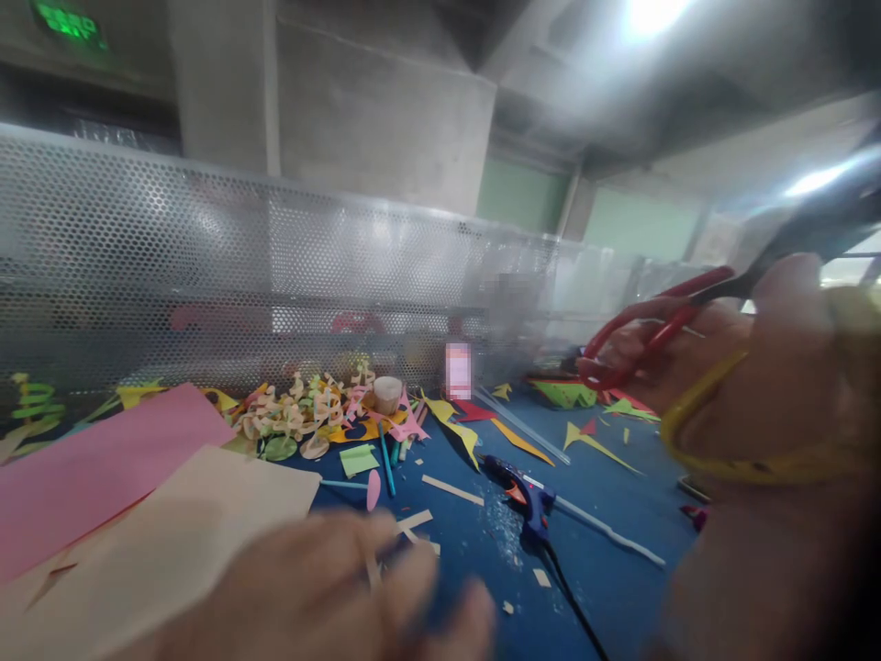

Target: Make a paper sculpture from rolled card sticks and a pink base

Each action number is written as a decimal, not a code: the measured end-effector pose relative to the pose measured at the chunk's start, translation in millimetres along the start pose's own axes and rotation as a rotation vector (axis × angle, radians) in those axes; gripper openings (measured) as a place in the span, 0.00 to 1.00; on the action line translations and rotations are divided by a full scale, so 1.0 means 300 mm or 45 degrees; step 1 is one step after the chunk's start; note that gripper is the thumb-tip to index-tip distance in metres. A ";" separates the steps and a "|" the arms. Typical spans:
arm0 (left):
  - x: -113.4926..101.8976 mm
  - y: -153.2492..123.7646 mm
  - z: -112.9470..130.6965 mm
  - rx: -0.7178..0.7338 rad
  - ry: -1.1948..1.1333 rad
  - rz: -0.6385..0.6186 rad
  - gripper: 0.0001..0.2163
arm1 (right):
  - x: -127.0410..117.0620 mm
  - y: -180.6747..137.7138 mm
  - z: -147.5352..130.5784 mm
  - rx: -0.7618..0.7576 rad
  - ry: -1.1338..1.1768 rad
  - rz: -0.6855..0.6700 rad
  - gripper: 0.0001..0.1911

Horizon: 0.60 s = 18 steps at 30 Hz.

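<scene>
My right hand [730,367] is raised at the right, close to the camera and blurred, fingers closed through the red handles of a pair of scissors [661,321] whose dark blades point up to the right. A yellow band circles that wrist. My left hand [344,597] is low at the bottom centre, smeared by motion, over the edge of a cream paper sheet [172,542]; its fingers look curled round a thin pale strip, though I cannot make it out clearly.
A pink sheet [89,468] lies left of the cream one on the blue table [619,569]. A blue glue gun [527,496] with its cord, glue sticks, a heap of paper cut-outs [309,413] and coloured scraps are scattered. A perforated metal screen [275,266] stands behind.
</scene>
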<state>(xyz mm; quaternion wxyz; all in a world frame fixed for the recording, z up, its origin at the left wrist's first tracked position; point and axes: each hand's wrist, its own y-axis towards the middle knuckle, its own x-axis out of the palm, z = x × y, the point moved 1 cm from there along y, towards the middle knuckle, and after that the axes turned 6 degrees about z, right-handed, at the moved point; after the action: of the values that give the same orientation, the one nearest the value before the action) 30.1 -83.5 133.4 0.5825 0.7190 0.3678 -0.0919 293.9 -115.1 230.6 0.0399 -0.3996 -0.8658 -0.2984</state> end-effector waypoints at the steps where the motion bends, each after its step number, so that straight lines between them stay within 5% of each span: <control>1: -0.024 0.044 -0.038 0.033 0.079 0.167 0.08 | 0.010 -0.009 -0.009 0.069 0.038 0.039 0.24; 3: -0.059 0.133 -0.141 -0.459 0.197 0.502 0.09 | 0.029 -0.031 -0.027 0.139 0.023 0.064 0.25; 5: -0.067 0.207 -0.236 -0.752 -0.023 0.636 0.17 | 0.044 -0.051 -0.036 0.133 -0.006 0.035 0.25; 8: -0.018 0.258 -0.320 -0.756 -0.254 0.255 0.15 | 0.054 -0.067 -0.032 0.023 0.026 -0.007 0.22; 12: 0.152 0.170 -0.324 -0.279 -0.432 -0.689 0.17 | 0.061 -0.068 -0.013 -0.043 0.014 -0.034 0.22; 15: 0.281 0.062 -0.306 -0.125 -0.334 -0.870 0.18 | 0.069 -0.063 -0.002 -0.055 -0.020 -0.059 0.22; 18: 0.369 -0.001 -0.283 -0.176 -0.329 -0.957 0.12 | 0.081 -0.062 0.011 -0.053 -0.037 -0.146 0.21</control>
<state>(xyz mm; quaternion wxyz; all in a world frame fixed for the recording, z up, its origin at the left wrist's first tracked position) 83.6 40.0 96.9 0.5967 0.4759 0.5342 -0.3633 264.7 -106.5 226.5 0.0017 -0.3543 -0.8814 -0.3124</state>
